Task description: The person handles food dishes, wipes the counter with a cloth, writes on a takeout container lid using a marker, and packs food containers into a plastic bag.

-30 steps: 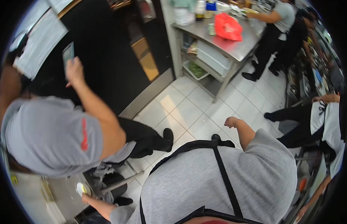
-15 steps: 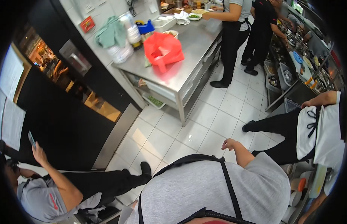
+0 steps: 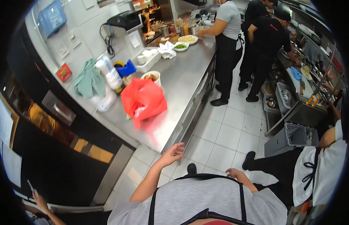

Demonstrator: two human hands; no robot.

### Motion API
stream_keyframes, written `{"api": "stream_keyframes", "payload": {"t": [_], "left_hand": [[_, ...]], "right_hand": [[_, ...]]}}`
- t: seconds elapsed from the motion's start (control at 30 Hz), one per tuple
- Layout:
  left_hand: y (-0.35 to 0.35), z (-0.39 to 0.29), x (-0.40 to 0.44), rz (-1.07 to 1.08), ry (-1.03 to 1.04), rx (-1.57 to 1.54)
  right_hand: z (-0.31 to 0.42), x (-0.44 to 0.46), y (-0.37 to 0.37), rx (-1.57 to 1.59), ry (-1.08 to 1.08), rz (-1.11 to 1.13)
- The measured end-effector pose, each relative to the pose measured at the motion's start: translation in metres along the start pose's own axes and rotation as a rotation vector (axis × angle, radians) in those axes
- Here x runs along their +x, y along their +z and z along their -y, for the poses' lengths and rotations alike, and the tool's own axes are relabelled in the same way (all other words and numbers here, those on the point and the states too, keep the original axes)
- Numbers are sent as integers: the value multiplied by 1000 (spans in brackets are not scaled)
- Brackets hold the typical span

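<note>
Your L hand [image 3: 171, 155] is out front nr the close corner of the shiny stainless-steel table [image 3: 182, 93], fingers loosely spread, nothing in it; can't tell if it touches the edge. Your R hand [image 3: 235, 173] hangs low, fingers part-curled; can't tell if it's got hold of anything. The crumpled bright-red plastic bag [image 3: 144, 98] sits on the tabletop, w/ a round white tub of food [image 3: 156, 80] just behind & a pale-green cloth [image 3: 88, 80] to its left.

Left hand [image 3: 171, 154] fingers spread near worktop [image 3: 185, 80] corner, right hand [image 3: 235, 173] low over floor tiles [image 3: 219, 135]; red bag [image 3: 144, 99] sits beside white tub [image 3: 158, 79].
</note>
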State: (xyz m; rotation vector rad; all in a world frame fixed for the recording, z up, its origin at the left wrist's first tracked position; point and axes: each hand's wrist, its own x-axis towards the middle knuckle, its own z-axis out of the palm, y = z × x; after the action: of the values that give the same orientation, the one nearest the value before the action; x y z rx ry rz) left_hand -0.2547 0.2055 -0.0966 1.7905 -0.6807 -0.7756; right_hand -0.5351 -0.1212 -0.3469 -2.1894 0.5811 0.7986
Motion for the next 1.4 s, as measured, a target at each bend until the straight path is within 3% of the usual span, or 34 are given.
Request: {"api": "stream_keyframes", "payload": {"t": [0.07,0.1,0.2,0.23,0.27,0.33,0.37,0.4,0.43,0.47,0.5,0.53,0.57,0.67,0.73,0.83,0.9,0.97,1.03,1.1,1.13,1.17,1.23,1.27,1.3,1.4], "left_hand": [[-18,-35,58,254,22,-364],[-29,-47,89,265,43,-358],[-64,-64,173,26,9,-488],[-76,-65,199,-47,1,-568],[-89,-61,230,-148,-64,-674],[-125,-19,297,-304,-205,-968],[-142,0,326,-357,-262,-1159],[-146,-4,340,-515,-224,-1096],[-154,-9,354,-517,-215,-1098],[-161,-11,366,-659,-226,-1136],[-164,-13,376,-806,-245,-1173],[-162,-25,380,-911,-220,-1147],[-160,-36,382,-1020,-199,-1120],[-168,-17,408,-1191,-116,-1150],[-157,-44,410,-1564,-59,-986],[-157,-48,419,-1682,-40,-899],[-172,-14,423,-1723,59,-809],[-178,-3,421,-1760,148,-710],[-174,-18,423,-1723,62,-693],[-166,-40,428,-1733,-48,-694],[-162,-37,423,-1660,-52,-724],[-165,-38,428,-1577,-35,-764],[-157,-51,437,-1514,-27,-807],[-147,-56,438,-1451,-35,-841],[-138,-64,443,-1457,-40,-862],[-118,-71,463,-1306,11,-845]], "right_hand": [[-14,-4,-29,235,166,15],[-23,-8,-44,296,246,-3],[-48,-10,-85,210,316,-10],[-41,-16,-98,443,532,-123],[-42,-14,-109,445,540,-123],[-46,-8,-119,774,545,-274],[-69,18,-106,726,544,-216],[-105,50,-88,677,540,-158],[-137,80,-72,628,533,-100],[-188,112,-44,68,58,-89],[-236,141,-18,-559,-335,-340],[-190,107,-60,238,207,-137],[-186,108,-91,319,297,-120],[-191,130,-199,356,325,-135],[-155,140,-295,420,342,-166],[-109,178,-409,462,278,-256],[-135,260,-454,349,98,-397],[-88,292,-516,314,53,-406],[-31,329,-555,184,-131,-467],[67,331,-580,290,-385,-302],[117,331,-578,439,-566,-240],[185,299,-588,490,-542,-108],[269,305,-579,666,-715,107],[304,311,-578,470,-783,134],[339,311,-574,507,-840,196],[411,353,-567,373,-986,90]]}}
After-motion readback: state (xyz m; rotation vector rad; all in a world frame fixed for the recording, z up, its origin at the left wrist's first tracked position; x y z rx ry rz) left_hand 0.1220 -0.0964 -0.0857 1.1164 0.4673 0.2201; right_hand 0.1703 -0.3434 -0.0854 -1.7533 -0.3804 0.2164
